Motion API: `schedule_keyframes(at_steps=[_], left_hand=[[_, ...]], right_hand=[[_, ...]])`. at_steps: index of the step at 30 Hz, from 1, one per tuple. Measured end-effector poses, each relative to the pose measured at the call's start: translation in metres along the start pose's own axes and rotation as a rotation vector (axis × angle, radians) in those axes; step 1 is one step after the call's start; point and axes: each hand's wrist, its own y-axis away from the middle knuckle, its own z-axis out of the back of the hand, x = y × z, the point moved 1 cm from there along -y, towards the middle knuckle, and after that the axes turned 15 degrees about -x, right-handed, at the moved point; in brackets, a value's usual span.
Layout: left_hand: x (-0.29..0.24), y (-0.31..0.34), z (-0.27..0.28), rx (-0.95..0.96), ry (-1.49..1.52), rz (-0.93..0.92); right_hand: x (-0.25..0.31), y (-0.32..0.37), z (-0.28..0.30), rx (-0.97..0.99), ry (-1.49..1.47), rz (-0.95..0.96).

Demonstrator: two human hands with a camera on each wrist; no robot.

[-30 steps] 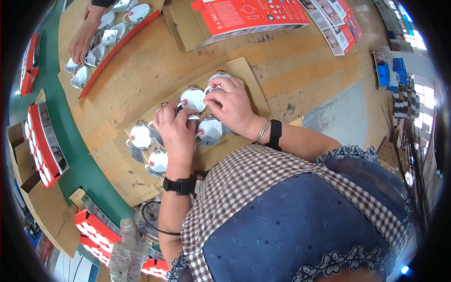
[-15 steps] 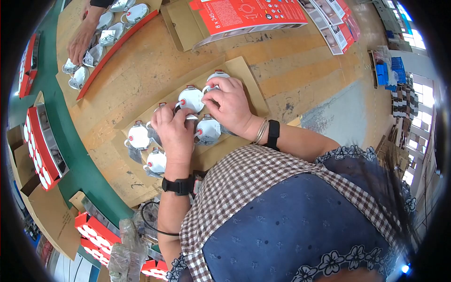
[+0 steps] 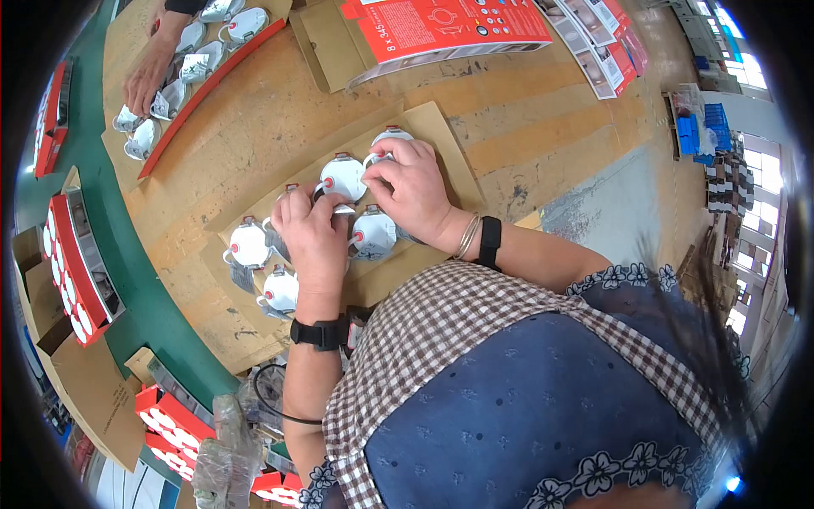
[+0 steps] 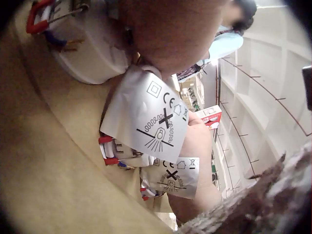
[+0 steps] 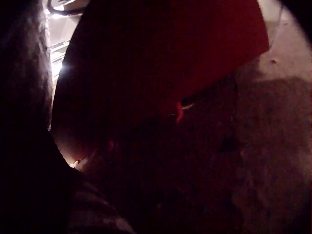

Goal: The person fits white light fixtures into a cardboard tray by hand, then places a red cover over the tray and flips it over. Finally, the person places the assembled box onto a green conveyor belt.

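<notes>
In the head view several white round fixtures with red-centred discs lie in a flat cardboard tray (image 3: 455,157). My left hand (image 3: 312,236) curls over the fixtures left of the middle, its fingers at the edge of a silver label (image 3: 343,209) beside the upper middle fixture (image 3: 342,178). My right hand (image 3: 413,188) pinches the white cable (image 3: 370,159) of the top fixture (image 3: 393,134). The left wrist view shows the printed silver label (image 4: 158,114) hanging below my left hand (image 4: 173,31); the fingertips are hidden. The right wrist view is too dark to read.
Another person's hand (image 3: 146,81) is over a red-edged tray (image 3: 216,92) of fixtures at upper left. A red printed carton (image 3: 449,34) and printed sheets (image 3: 589,47) lie along the far side. Red boxes (image 3: 78,263) stand at left.
The head view has shifted slightly. Both my hands keep nearly the same place and grip, with only small finger movements.
</notes>
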Motion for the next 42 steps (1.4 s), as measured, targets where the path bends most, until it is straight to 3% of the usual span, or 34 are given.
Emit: schedule_keyframes(at_steps=[14, 22, 42], left_hand=[[0.002, -0.001, 0.0, 0.0, -0.009, -0.008], [0.003, 0.003, 0.003, 0.013, -0.005, 0.013], [0.001, 0.0, 0.005, 0.024, -0.014, 0.006]], right_hand=[[-0.007, -0.004, 0.013, 0.115, -0.048, -0.091], [-0.006, -0.005, 0.012, 0.091, -0.031, 0.032], [-0.005, -0.011, 0.014, 0.151, -0.042, 0.039]])
